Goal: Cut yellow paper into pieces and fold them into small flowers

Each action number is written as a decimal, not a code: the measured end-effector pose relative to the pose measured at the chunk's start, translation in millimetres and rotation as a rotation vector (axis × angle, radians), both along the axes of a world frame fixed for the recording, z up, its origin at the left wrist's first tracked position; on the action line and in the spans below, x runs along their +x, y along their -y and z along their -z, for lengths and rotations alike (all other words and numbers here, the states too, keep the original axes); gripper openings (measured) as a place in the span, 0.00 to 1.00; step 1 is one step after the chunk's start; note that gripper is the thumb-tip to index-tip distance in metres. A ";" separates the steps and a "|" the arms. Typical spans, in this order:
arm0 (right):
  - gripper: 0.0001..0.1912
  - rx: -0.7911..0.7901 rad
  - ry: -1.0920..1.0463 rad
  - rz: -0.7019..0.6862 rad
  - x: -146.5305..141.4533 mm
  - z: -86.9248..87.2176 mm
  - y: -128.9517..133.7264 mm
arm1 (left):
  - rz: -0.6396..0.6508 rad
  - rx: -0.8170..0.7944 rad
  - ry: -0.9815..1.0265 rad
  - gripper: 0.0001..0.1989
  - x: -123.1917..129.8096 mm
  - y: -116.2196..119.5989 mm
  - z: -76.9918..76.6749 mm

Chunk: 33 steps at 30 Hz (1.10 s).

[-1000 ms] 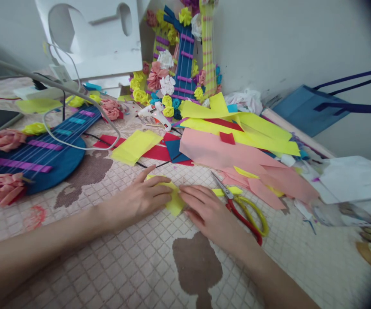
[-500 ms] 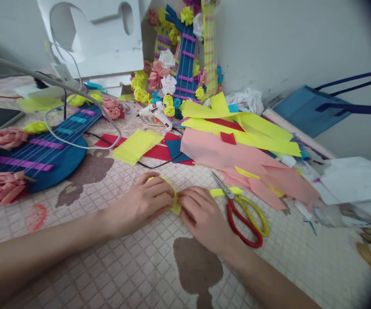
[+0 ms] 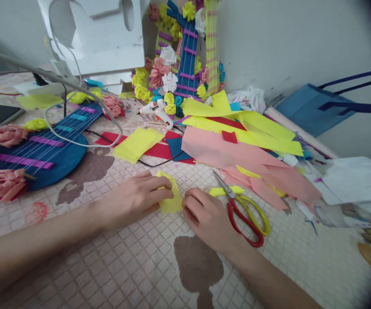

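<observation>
A small translucent yellow paper sheet (image 3: 171, 205) lies flat on the patterned tablecloth between my two hands. My left hand (image 3: 143, 193) is closed over its left side, with the fingers bent on top. At its right edge, my right hand (image 3: 206, 216) has curled fingers pinching the border; the fingertips are partly hidden. Just right of that hand lie scissors (image 3: 231, 195) with one red and one yellow handle, blades pointing up and left. A narrow yellow strip (image 3: 218, 192) shows beneath the blades. More yellow sheets (image 3: 137, 145) are stacked beyond my left hand.
A blue paper guitar (image 3: 66, 156) with pink flowers lies on the left, crossed by a white cable. Behind stand a white glue gun (image 3: 157, 112) and flower-covered guitars (image 3: 188, 51). Pink paper (image 3: 217, 148) and yellow paper spread to the right. A blue bag (image 3: 314, 107) leans against the wall.
My left hand has shifted slightly left and my right hand slightly right. More of the yellow sheet now shows, spread flatter between them.
</observation>
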State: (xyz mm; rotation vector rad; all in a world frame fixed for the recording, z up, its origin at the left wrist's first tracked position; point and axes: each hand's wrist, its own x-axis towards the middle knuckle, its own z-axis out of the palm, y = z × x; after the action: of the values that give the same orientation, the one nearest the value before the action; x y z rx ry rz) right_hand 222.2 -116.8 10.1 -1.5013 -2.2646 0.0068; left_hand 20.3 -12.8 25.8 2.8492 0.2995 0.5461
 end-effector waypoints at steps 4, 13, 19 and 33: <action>0.06 -0.040 -0.051 -0.006 1.1 0.9 0.4 | 0.025 0.011 -0.008 0.08 -1.3 7.4 1.7; 0.07 -0.126 -0.151 -0.083 9.8 1.6 -2.7 | 0.048 -0.261 0.011 0.09 -0.6 -8.2 8.3; 0.07 -0.265 -0.247 -0.131 12.6 0.1 -4.6 | 0.128 -0.440 -0.015 0.06 0.3 -13.6 6.2; 0.06 -0.365 -0.351 -0.104 10.8 -3.1 -6.6 | 0.157 -0.552 -0.048 0.06 1.3 -11.7 3.3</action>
State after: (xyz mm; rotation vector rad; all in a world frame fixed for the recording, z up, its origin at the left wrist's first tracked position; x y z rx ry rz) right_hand 233.0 -110.2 13.2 -1.4119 -2.1223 0.6917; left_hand 21.5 -1.1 22.5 2.3263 0.1942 0.3034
